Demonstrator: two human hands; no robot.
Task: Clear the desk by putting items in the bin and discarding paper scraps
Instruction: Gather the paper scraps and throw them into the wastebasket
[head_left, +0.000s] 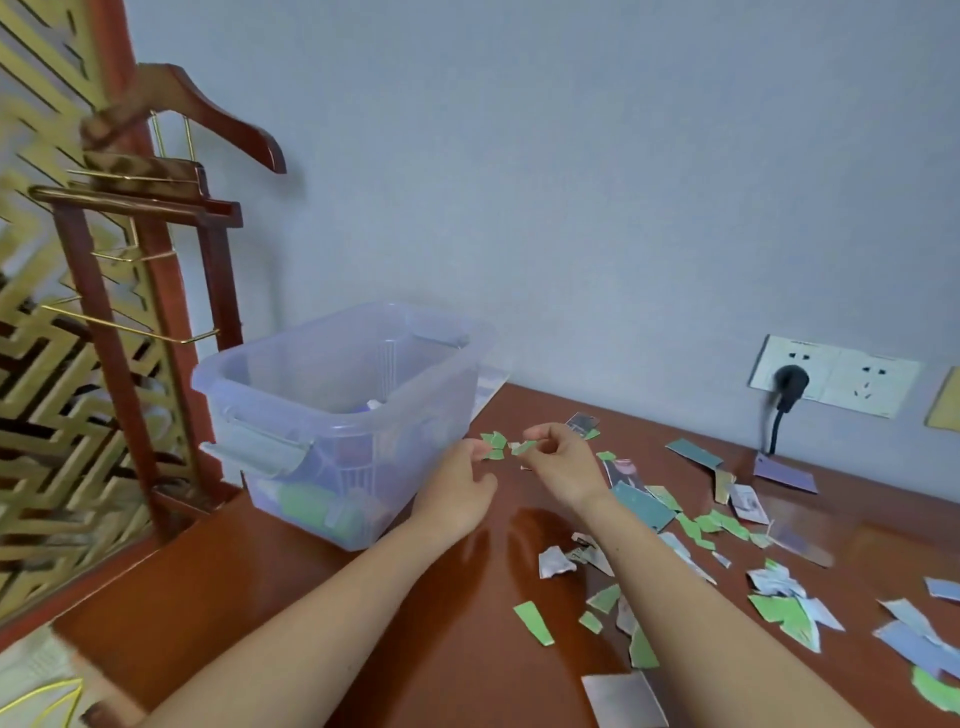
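Head view: the left hand (457, 491) and the right hand (563, 465) meet just beside the one clear plastic bin (260, 402), both with fingers curled in. The left fingers (475, 451) pinch a small cluster of green scraps (493, 447), and the right thumb and forefinger pinch a single green scrap (523, 447) almost touching that cluster. The bin stands at the back left of the counter (311, 597) with blurred things inside, well over a dozen loose scraps (535, 623) in green, white and blue-grey lie scattered to the right of the arms, and one black plug (789, 379) sits in the wall socket (862, 382).
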